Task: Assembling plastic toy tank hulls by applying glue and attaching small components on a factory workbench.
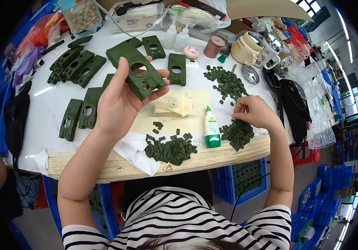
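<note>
My left hand point(118, 106) holds a dark green plastic model tank hull point(130, 57) tilted above the table, thumb on top and fingers underneath. The hull has a large round hole and smaller cut-outs toward its near end. My right hand point(257, 111) is closed in a pinch over a pile of small green plastic pieces point(238, 135); whatever its fingertips hold cannot be made out. Just left of that pile stands a white glue bottle with green ends point(212, 129). Farther back lies another pile of small pieces point(227, 81), and a third pile point(170, 150) sits near the front edge.
More green hulls point(89, 71) lie at the left and back. A small block point(172, 109) rests on yellowish paper mid-table. White cloth point(137, 152) lies by the wooden front edge point(204, 160). Squeeze bottles point(182, 39), a pink tin point(214, 46) and mugs point(245, 48) stand behind.
</note>
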Demonstrator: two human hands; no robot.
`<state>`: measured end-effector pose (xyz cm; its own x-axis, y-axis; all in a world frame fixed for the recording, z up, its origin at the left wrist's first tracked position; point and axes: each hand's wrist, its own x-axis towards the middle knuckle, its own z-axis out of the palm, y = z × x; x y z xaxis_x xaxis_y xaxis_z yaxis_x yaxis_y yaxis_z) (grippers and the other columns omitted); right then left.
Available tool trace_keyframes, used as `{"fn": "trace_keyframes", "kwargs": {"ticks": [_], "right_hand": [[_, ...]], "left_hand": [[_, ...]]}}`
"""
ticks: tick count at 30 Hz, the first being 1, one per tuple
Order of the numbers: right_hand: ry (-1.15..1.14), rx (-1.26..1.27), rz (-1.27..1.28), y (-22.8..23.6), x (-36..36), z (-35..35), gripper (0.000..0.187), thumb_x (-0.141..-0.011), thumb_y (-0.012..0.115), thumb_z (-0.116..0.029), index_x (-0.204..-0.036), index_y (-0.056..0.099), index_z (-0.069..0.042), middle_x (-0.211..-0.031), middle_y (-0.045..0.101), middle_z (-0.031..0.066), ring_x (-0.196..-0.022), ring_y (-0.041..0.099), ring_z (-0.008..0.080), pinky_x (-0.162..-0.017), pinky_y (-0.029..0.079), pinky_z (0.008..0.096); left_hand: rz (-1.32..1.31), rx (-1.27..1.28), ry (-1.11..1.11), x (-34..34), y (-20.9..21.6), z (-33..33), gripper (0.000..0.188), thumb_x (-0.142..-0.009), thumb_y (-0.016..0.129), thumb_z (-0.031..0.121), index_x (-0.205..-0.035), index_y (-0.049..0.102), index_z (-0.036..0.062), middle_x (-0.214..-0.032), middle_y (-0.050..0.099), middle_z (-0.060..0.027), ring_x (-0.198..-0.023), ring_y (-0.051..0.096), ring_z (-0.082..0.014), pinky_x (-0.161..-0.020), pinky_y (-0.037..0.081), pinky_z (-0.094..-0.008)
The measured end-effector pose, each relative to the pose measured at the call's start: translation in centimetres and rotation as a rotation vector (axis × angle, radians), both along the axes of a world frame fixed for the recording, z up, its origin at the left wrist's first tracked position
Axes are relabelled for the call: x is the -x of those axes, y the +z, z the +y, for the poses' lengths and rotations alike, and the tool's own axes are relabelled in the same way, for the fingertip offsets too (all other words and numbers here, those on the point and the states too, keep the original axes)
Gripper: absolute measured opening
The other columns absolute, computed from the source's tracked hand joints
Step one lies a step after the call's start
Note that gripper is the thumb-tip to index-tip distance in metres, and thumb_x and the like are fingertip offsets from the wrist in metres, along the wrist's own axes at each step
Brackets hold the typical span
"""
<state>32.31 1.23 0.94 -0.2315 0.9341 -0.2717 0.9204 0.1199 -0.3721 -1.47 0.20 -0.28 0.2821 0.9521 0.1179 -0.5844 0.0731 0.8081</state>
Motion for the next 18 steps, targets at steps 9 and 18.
{"fn": "trace_keyframes", "kwargs": {"ticks": [9,18], "right_hand": [[0.024,0.037,0.152,-0.6,0.3,-0.8,0.011,-0.078,0.072,-0.007,-0.081,0.066,0.002,-0.072,0.066,0.0094,-0.066,0.061,0.0156,-0.063,0.049,0.0294],[-0.012,-0.021,0.093,-0.8,1.0,-1.3,0.014,-0.079,0.071,-0.010,-0.080,0.065,0.002,-0.072,0.065,0.0107,-0.066,0.062,0.0198,-0.063,0.050,0.0324]], "left_hand": [[-0.050,0.036,-0.039,-0.3,0.1,-0.1,0.056,-0.104,0.025,0.047,-0.134,0.041,0.0031,-0.117,0.061,-0.0213,-0.105,0.062,-0.0273,-0.098,0.049,-0.0421],[-0.053,0.022,-0.063,-0.5,0.3,-0.4,0.057,-0.104,0.024,0.048,-0.134,0.041,0.0033,-0.116,0.061,-0.0206,-0.106,0.062,-0.0270,-0.097,0.049,-0.0425]]}}
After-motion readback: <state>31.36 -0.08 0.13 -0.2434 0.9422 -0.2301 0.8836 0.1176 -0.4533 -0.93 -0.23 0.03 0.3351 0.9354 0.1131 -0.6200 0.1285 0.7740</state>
